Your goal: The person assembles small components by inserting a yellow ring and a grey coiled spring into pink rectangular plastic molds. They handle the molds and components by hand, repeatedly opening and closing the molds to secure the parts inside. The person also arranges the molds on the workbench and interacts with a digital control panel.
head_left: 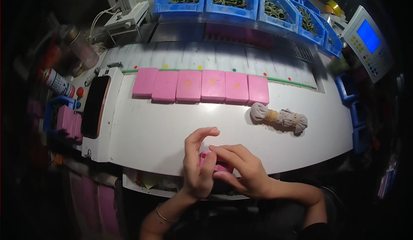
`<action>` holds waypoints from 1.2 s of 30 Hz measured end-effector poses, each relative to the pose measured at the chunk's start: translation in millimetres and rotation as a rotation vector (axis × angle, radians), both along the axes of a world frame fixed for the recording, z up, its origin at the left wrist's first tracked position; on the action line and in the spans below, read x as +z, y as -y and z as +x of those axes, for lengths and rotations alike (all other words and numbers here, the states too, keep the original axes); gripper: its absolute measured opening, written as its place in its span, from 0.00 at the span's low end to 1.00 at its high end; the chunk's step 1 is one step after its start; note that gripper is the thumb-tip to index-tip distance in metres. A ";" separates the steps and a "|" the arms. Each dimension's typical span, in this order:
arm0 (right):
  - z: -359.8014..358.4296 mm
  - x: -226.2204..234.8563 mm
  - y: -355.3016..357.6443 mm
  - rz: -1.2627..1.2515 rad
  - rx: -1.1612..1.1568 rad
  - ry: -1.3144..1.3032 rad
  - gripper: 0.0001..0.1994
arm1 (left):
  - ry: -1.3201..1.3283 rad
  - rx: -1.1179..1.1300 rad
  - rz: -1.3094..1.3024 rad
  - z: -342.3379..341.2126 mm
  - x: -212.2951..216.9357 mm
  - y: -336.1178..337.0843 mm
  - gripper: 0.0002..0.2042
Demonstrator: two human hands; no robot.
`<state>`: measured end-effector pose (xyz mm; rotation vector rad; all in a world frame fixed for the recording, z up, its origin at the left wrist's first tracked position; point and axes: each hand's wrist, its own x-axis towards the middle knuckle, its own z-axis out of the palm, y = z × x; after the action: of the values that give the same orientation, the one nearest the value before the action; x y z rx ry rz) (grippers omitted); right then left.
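Both hands meet over the near edge of the white table around a small pink block (pixel 223 167). My left hand (pixel 198 167) is upright beside the block's left side, its thumb against the block and its fingers curled above. My right hand (pixel 247 169) grips the block from the right, thumb below and fingers across the top. Much of the block is hidden by the fingers. Beyond the hands, several pink rectangular blocks (pixel 188 86) lie side by side in a row, some with yellowish marks. A tied grey cloth bundle (pixel 282 117) rests to the right of them.
Blue bins (pixel 232 1) with greenish ring-like pieces stand at the back. At the right is a panel with a lit blue screen (pixel 368 36). A phone (pixel 96 107) lies on the left ledge, near a spray can (pixel 59 82) and stacked pink blocks (pixel 69 123).
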<state>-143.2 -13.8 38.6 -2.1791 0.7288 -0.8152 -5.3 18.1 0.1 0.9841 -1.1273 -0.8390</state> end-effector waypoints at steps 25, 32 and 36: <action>-66.4 0.2 84.5 -0.427 -0.305 -0.430 0.19 | 0.402 -0.209 -0.005 18.0 -7.2 -19.3 0.36; -99.8 -0.3 72.5 -0.094 -0.110 -0.564 0.31 | 0.376 -0.286 -0.064 9.1 -3.3 11.0 0.41; -81.8 17.8 47.5 -0.079 -0.117 -0.446 0.36 | 0.534 -0.261 0.012 14.2 4.2 13.0 0.42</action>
<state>-225.0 -61.3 56.4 -2.4387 1.0650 -0.4174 8.8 5.2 4.3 1.1202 -1.7376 -0.8098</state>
